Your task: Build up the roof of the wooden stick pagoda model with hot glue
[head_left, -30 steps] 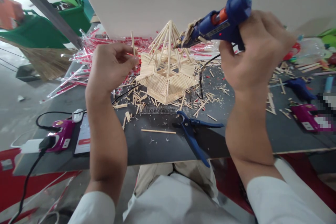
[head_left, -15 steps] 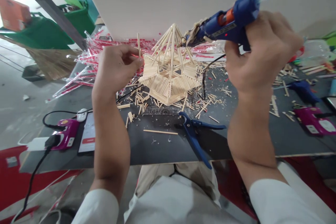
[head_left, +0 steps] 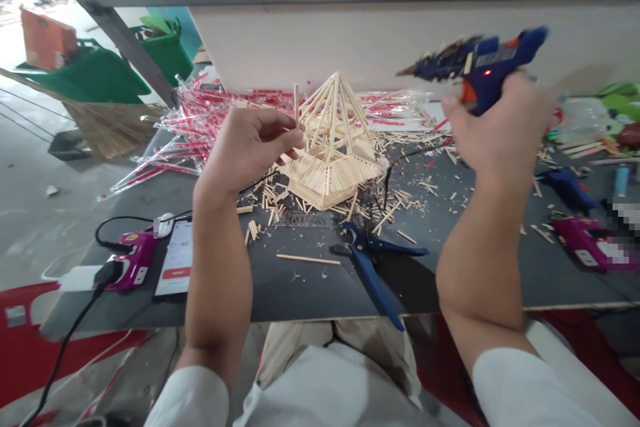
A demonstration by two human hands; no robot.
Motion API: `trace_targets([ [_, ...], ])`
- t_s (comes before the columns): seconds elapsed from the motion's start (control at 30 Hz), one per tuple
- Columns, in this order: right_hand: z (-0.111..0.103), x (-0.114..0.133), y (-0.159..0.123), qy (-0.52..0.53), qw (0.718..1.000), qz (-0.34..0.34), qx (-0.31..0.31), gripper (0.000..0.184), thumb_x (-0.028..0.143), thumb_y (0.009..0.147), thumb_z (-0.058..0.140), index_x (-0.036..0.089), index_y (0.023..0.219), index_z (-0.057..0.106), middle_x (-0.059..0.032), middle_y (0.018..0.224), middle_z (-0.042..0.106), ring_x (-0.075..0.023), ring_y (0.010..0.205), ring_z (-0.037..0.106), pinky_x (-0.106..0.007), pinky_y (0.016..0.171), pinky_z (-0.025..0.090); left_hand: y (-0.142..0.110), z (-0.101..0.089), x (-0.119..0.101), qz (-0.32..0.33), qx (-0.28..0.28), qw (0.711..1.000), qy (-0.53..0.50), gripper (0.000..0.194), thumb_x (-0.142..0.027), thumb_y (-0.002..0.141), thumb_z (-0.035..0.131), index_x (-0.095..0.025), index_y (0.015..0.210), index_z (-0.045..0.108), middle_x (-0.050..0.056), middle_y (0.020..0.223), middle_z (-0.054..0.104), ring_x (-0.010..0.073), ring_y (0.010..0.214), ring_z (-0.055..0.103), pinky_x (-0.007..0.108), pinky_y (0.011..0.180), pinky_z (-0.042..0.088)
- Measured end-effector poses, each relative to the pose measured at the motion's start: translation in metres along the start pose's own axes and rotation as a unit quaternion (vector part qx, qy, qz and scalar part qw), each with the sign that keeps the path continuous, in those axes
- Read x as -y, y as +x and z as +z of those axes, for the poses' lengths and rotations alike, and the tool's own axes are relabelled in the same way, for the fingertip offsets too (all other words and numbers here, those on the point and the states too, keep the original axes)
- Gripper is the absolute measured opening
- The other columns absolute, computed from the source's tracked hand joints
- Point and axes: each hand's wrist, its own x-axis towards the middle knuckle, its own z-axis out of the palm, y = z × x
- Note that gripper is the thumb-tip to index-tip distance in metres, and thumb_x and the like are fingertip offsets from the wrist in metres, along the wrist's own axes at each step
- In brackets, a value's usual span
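A small pagoda-like model of thin wooden sticks (head_left: pixel 333 147) stands on the dark tabletop (head_left: pixel 300 287). My left hand (head_left: pixel 253 147) is closed in a pinch on one short wooden stick (head_left: pixel 296 105), held upright just left of the model. My right hand (head_left: pixel 493 130) grips a blue glue gun (head_left: pixel 475 63), raised to the right of the model with its nozzle pointing left, well clear of the roof. The gun and right hand are a little blurred.
Blue cutting pliers (head_left: pixel 373 263) lie in front of the model among cut stick bits. A phone (head_left: pixel 175 259) and a purple plug strip (head_left: pixel 131 260) sit at left. Red-and-clear wrappers (head_left: pixel 200 117) pile behind. Another blue glue gun (head_left: pixel 567 183) and a purple device (head_left: pixel 583 240) are at right.
My right hand has pulled the glue gun away from the model's roof, to the right. My left hand with the stick has moved closer to the model. The view has tilted down.
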Motion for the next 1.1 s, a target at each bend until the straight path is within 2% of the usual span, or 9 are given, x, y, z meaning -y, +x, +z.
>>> trace_targets([
  [0.1, 0.025, -0.038, 0.009, -0.108, 0.982, 0.050, 0.149, 0.026, 0.036, 0.075, 0.085, 0.016, 0.079, 0.069, -0.0226, 0.089, 0.076, -0.0295, 0.081, 0.070, -0.040, 0.072, 0.048, -0.003, 0.006, -0.010, -0.017, 0.036, 0.999, -0.008, 0.007, -0.026, 0.088, 0.074, -0.022, 0.084, 0.079, 0.004, 0.074, 0.077, 0.0158, 0.067, 0.075, 0.027, 0.057, 0.059],
  [0.2, 0.050, -0.075, 0.010, -0.162, 0.926, 0.063, 0.335, 0.029, 0.038, 0.079, 0.080, 0.022, 0.063, 0.062, -0.0154, 0.073, 0.072, -0.0222, 0.066, 0.062, -0.039, 0.067, 0.045, -0.004, 0.010, -0.012, -0.042, 0.084, 0.995, -0.016, 0.013, -0.032, 0.088, 0.074, -0.022, 0.085, 0.081, 0.004, 0.074, 0.077, 0.0161, 0.067, 0.076, 0.027, 0.058, 0.060],
  [0.3, 0.057, -0.094, 0.012, -0.145, 0.901, 0.048, 0.406, 0.037, 0.038, 0.072, 0.085, 0.023, 0.052, 0.059, -0.0109, 0.059, 0.066, -0.0198, 0.055, 0.056, -0.038, 0.062, 0.044, -0.004, 0.011, -0.011, -0.049, 0.112, 0.992, -0.037, 0.019, -0.038, 0.088, 0.074, -0.021, 0.089, 0.082, 0.007, 0.079, 0.079, 0.0165, 0.067, 0.076, 0.025, 0.055, 0.060],
  [0.43, 0.026, -0.071, 0.010, -0.088, 0.926, -0.027, 0.367, 0.032, 0.047, 0.085, 0.075, 0.015, 0.085, 0.075, -0.0198, 0.091, 0.076, -0.0276, 0.082, 0.068, -0.043, 0.079, 0.051, -0.004, 0.012, -0.015, -0.061, 0.148, 0.984, -0.079, 0.024, -0.041, 0.089, 0.076, -0.017, 0.090, 0.082, 0.008, 0.081, 0.080, 0.0164, 0.065, 0.076, 0.022, 0.051, 0.058],
  [0.5, 0.001, -0.038, -0.001, 0.061, 0.955, -0.100, 0.272, 0.041, 0.046, 0.090, 0.073, 0.017, 0.119, 0.073, -0.0150, 0.105, 0.076, -0.0270, 0.089, 0.071, -0.043, 0.086, 0.055, -0.004, 0.015, -0.019, -0.066, 0.166, 0.979, -0.100, 0.023, -0.040, 0.089, 0.078, -0.017, 0.089, 0.081, 0.007, 0.079, 0.079, 0.0161, 0.065, 0.076, 0.021, 0.050, 0.058],
  [0.6, -0.030, 0.020, -0.030, 0.314, 0.892, -0.228, 0.232, 0.070, 0.043, 0.088, 0.078, 0.026, 0.150, 0.053, -0.0097, 0.127, 0.071, -0.0253, 0.097, 0.071, -0.042, 0.087, 0.061, -0.005, 0.019, -0.025, -0.057, 0.191, 0.973, -0.112, 0.023, -0.041, 0.090, 0.078, -0.017, 0.088, 0.081, 0.006, 0.078, 0.079, 0.0155, 0.065, 0.076, 0.020, 0.051, 0.058],
  [0.73, -0.037, 0.062, -0.059, 0.360, 0.853, -0.325, 0.193, 0.063, 0.031, 0.091, 0.077, 0.029, 0.149, 0.052, -0.0072, 0.127, 0.067, -0.0227, 0.096, 0.068, -0.042, 0.089, 0.061, -0.005, 0.023, -0.023, -0.048, 0.213, 0.971, -0.098, 0.023, -0.041, 0.092, 0.077, -0.018, 0.089, 0.080, 0.005, 0.072, 0.078, 0.0138, 0.060, 0.074, 0.018, 0.049, 0.056],
  [0.97, -0.026, 0.058, -0.061, 0.345, 0.840, -0.375, 0.187, 0.037, 0.020, 0.096, 0.069, 0.023, 0.133, 0.062, -0.0074, 0.124, 0.067, -0.0202, 0.095, 0.068, -0.040, 0.093, 0.058, -0.001, 0.027, -0.019, -0.027, 0.212, 0.973, -0.085, 0.027, -0.043, 0.093, 0.074, -0.018, 0.086, 0.079, 0.004, 0.068, 0.075, 0.0137, 0.058, 0.073, 0.020, 0.050, 0.058],
  [1.1, -0.028, 0.061, -0.062, 0.372, 0.832, -0.362, 0.194, 0.045, 0.020, 0.091, 0.077, 0.023, 0.134, 0.063, -0.0070, 0.124, 0.067, -0.0176, 0.087, 0.068, -0.038, 0.086, 0.060, -0.001, 0.031, -0.020, -0.011, 0.179, 0.980, -0.090, 0.025, -0.041, 0.094, 0.073, -0.018, 0.088, 0.079, 0.004, 0.069, 0.075, 0.0124, 0.058, 0.072, 0.019, 0.051, 0.059],
])
